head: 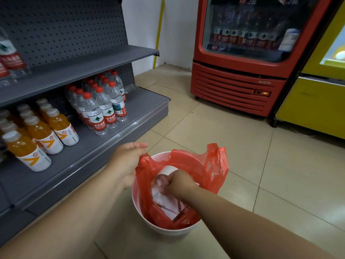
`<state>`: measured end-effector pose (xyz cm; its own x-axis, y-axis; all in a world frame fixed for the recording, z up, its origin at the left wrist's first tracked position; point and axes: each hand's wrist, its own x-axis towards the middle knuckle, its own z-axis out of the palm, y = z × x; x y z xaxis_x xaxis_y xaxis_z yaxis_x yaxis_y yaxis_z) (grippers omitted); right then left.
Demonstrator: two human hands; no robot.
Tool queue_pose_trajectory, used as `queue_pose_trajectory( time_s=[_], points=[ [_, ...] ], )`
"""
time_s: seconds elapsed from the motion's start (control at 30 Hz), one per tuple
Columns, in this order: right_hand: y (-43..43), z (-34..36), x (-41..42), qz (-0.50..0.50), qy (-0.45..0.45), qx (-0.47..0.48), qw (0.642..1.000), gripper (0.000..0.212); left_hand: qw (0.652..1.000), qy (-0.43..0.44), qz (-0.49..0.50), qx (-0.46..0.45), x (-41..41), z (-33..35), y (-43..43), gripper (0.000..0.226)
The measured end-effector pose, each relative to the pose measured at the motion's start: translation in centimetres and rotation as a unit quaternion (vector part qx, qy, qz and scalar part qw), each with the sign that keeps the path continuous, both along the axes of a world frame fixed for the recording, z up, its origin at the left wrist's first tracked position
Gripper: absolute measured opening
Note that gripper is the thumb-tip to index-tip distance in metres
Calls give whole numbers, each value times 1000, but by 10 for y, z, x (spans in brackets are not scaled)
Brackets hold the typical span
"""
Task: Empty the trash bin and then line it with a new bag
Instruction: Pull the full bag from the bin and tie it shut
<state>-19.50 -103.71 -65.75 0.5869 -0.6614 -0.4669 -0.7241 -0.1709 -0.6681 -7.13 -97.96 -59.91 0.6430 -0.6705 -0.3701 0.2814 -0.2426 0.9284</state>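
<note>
A white round trash bin [139,210] stands on the tiled floor below me. Inside it sits a red plastic bag [211,165] holding crumpled white paper trash [164,200]. My left hand [125,163] pinches the bag's left handle at the bin's left rim and holds it up. My right hand [179,181] is down inside the bag's mouth, its fingers closed around the bag's film or the paper; which one is hidden. The bag's right handle stands loose above the far right rim.
A grey shelf unit [115,124] with water bottles [104,107] and orange drink bottles [39,135] runs along the left. A red drinks cooler [240,85] and a yellow cabinet [313,107] stand ahead on the right. Beige floor tiles [280,174] surround the bin.
</note>
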Motion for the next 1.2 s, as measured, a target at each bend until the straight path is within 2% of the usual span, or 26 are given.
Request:
queue_pose_trajectory(
  time_s=[0.13,0.2,0.27,0.33,0.4,0.47,0.6,0.77,0.87,0.97,1.03,1.2],
  points=[
    [6,15,14,141,151,-80,975,20,1000,-6,-8,0,-3,2,-2,23],
    [6,14,19,172,193,-56,964,38,1000,-14,-17,-1,-5,2,-2,22],
    [4,15,18,192,170,-76,964,43,999,-31,-36,3,-6,2,-2,20],
    [2,16,12,179,115,-99,972,39,997,-54,-60,8,-6,1,-2,20],
    [-1,22,5,161,67,-83,981,37,992,-83,-90,19,-5,0,-2,27],
    [-3,33,0,157,38,-54,985,38,984,-128,-120,32,-4,-1,-2,37],
    [-13,60,-12,168,16,-71,983,39,954,-248,-164,47,-7,2,0,45],
    [-25,97,-39,273,49,-210,937,37,915,-349,-188,76,-11,7,2,47],
    [-26,104,-55,271,71,-201,939,30,912,-359,-180,85,-11,5,2,48],
    [-30,111,-64,192,23,-265,945,15,922,-337,-171,85,-9,5,2,49],
    [-29,110,-63,168,16,-299,939,15,932,-314,-161,84,-5,3,2,49],
    [5,56,-33,328,101,-263,902,34,947,-273,-146,81,-1,-1,0,47]
  ],
)
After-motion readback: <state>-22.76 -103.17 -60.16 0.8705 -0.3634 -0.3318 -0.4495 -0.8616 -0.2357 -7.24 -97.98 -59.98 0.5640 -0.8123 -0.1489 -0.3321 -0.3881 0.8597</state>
